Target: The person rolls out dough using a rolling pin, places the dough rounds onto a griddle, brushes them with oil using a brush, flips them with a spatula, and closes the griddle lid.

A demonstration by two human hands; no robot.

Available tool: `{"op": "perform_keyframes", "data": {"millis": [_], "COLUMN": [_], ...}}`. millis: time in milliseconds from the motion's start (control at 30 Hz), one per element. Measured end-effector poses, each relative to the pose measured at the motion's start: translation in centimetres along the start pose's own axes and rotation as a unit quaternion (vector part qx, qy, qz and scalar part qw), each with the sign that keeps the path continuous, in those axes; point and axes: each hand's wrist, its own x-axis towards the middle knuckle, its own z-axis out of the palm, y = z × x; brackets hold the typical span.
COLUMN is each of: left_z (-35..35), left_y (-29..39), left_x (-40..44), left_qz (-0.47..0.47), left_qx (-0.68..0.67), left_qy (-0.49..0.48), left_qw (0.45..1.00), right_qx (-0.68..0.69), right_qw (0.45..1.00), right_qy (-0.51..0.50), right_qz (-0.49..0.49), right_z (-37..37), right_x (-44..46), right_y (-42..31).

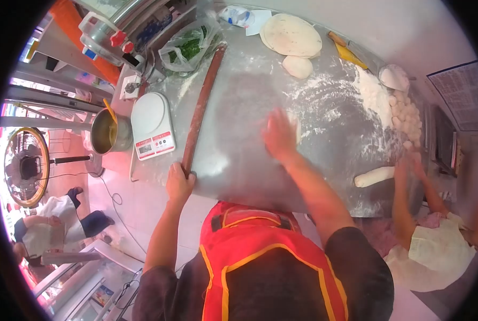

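Observation:
My left hand (180,183) is wrapped round the near end of a long reddish-brown rolling pin (204,104), which lies on the metal table (239,166). Further right, my right hand (279,134) is over the table, blurred by motion. Just beside its fingers a pale piece of dough (294,127) shows in part. Whether the fingers touch it is too blurred to tell. White flour (324,88) is spread to the right of the hand.
At left are a white scale (152,125) and a metal pot (110,134). Behind stand a bag of greens (188,49) and flat dough rounds (291,35). At right, a co-worker's hands (409,163) are near a dough roll (374,176) and several dough pieces (405,115).

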Motion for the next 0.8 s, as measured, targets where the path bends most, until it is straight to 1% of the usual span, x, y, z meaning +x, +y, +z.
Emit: {"op": "perform_keyframes", "data": {"millis": [100, 200, 233, 333, 400, 433, 500, 533, 600, 700, 733, 800], "left_z": [-1.0, -0.3, 0.1, 0.2, -0.4, -0.3, -0.2, -0.4, -0.8, -3.0, -3.5, -4.1], "left_y": [0.7, -1.6, -2.4, -2.8, -2.4, -2.4, -2.0, -1.7, -0.4, 3.2, 4.3, 6.7], "left_x": [0.0, -0.7, -1.5, -2.9, -4.2, -4.4, -3.7, -3.4, -2.1, 0.1, 1.1, 3.0], "left_qz": [0.017, 0.066, 0.086, 0.145, 0.179, 0.216, 0.288, 0.31, 0.355, 0.427, 0.447, 0.483], "left_qx": [-0.034, -0.056, -0.051, -0.04, -0.042, -0.039, -0.033, -0.006, 0.05, 0.132, 0.15, 0.184], "left_qy": [0.008, 0.016, 0.023, 0.038, 0.033, 0.033, 0.038, 0.025, -0.004, -0.06, -0.056, -0.046], "left_qw": [0.999, 0.996, 0.995, 0.988, 0.982, 0.975, 0.956, 0.95, 0.934, 0.892, 0.88, 0.855], "right_qx": [0.101, 0.077, 0.108, 0.101, 0.121, 0.129, 0.201, 0.237, 0.097, -0.018, 0.017, 0.084], "right_qw": [0.984, 0.994, 0.992, 0.992, 0.992, 0.99, 0.974, 0.962, 0.991, 0.998, 0.992, 0.963], "right_qy": [-0.113, -0.044, 0.063, 0.04, -0.021, -0.053, -0.058, -0.061, 0.074, -0.064, -0.123, -0.239], "right_qz": [-0.092, -0.059, -0.018, 0.066, 0.043, 0.026, 0.088, 0.122, 0.058, -0.017, 0.02, 0.091], "right_z": [-0.2, -2.3, -2.0, -0.6, -0.7, -1.2, -2.9, -4.6, -9.3, -11.7, -11.9, -11.9], "right_x": [-3.4, -3.8, -3.0, -2.2, -4.2, -5.3, -6.7, -7.1, -7.4, -9.4, -10.6, -13.2], "right_y": [-2.7, -0.8, 0.6, 1.4, 0.6, 0.3, 0.8, 0.7, 1.8, 5.8, 7.0, 8.8]}}
